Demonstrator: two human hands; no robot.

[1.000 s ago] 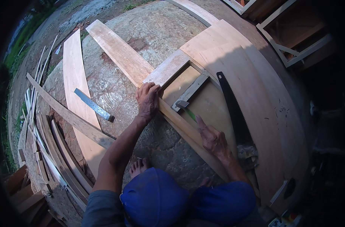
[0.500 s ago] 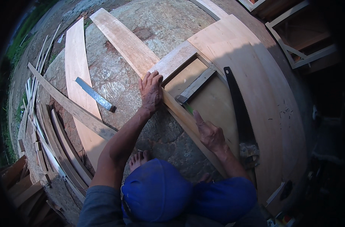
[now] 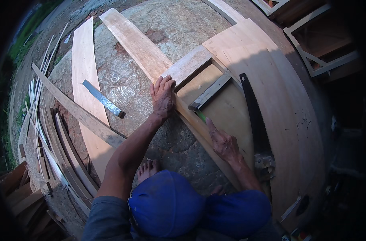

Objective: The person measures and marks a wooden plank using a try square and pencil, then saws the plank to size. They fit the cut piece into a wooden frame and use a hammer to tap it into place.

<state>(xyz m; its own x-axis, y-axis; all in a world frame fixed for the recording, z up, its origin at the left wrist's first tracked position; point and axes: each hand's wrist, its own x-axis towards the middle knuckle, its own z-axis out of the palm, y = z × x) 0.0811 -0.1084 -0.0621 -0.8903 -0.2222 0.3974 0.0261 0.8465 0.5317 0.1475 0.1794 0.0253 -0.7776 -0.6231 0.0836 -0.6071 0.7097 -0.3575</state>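
My left hand (image 3: 163, 95) grips the corner of a wooden frame (image 3: 191, 63), its fingers curled over the near-left edge. My right hand (image 3: 224, 143) is closed around the green handle of a hammer (image 3: 200, 115). The hammer's dark head (image 3: 193, 106) is at the near end of a short crosspiece (image 3: 212, 89) inside the frame; whether they touch I cannot tell. Under the frame is a thin wooden panel (image 3: 227, 120). A hand saw (image 3: 255, 112) with a black blade lies along the frame's right side.
Wide plywood sheets (image 3: 287, 104) lie to the right. A long plank (image 3: 134, 42) runs away beyond my left hand. On the left are another board (image 3: 84, 60), a shiny metal-faced strip (image 3: 102, 98) and stacked wood lengths (image 3: 68, 148). Wooden frames (image 3: 327, 66) stand far right.
The hammer head has dropped slightly onto or beside the crosspiece's near end, and its handle has shifted a little. My left hand keeps its place on the frame.
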